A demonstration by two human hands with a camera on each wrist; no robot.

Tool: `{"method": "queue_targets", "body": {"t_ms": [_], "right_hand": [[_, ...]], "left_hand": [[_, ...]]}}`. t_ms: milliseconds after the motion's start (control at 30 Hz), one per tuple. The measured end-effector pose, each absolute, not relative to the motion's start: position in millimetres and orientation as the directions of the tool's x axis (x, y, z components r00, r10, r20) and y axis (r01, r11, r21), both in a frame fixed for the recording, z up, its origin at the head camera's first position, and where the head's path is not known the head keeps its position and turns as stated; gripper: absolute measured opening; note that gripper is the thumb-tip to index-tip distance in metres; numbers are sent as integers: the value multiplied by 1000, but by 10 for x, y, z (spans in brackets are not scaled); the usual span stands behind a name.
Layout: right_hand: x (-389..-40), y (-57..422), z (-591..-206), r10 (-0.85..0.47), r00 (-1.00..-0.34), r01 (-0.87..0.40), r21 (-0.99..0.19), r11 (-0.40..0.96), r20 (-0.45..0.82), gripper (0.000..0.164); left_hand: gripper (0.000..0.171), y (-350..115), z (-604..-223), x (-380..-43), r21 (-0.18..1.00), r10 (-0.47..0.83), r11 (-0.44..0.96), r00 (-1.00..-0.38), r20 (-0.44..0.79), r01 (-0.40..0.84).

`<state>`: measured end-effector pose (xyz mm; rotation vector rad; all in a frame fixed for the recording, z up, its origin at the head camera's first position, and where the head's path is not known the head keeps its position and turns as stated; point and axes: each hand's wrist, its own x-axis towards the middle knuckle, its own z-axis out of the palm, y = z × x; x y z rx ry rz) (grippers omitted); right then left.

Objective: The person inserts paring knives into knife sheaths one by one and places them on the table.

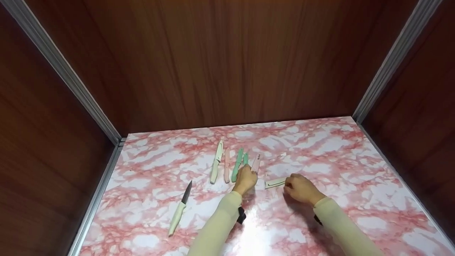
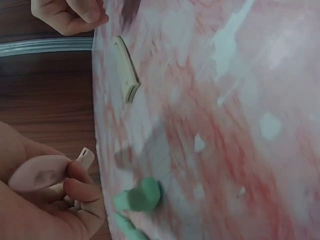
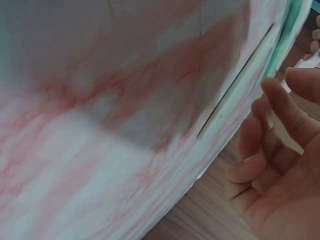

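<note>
My left hand grips a pink knife by the handle; its far part, with small dark holes, points away from me. In the left wrist view the thick pink handle end shows within the curled fingers. My right hand hovers beside a cream knife sheath with a dark slot line, lying on the table. Seen from the right wrist, its fingers are loosely bent with nothing between them, apart from the sheath.
Left of the left hand lie a cream knife, a pink knife and two green knives, side by side. Nearer, a cream-handled knife lies with its dark blade bare. Wooden panels enclose the marbled table.
</note>
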<state>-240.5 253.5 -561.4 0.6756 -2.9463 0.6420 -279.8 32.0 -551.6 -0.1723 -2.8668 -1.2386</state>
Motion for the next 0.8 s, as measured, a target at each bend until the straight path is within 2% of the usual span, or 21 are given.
{"method": "queue_targets", "body": {"t_ms": [267,367,567,800], "right_hand": [[-2496,2546,-5663,-393,-892,-444,-276,852,223,7],[-2527,2551,-5685,-394,-885,-449,-231,863,248,16],[-2559,2542,-5733,-442,-872,-479,-185,858,209,29],[-2581,2517,-5761,-468,-859,-505,-182,844,209,19]], "left_hand": [[12,418,-5552,-2867,727,56,685,-998,10,46],[11,450,-5561,-2884,743,55,668,-998,-9,30],[10,485,-5595,-2917,746,33,666,-999,-3,19],[14,496,-5623,-2965,710,63,700,-997,49,79]]}}
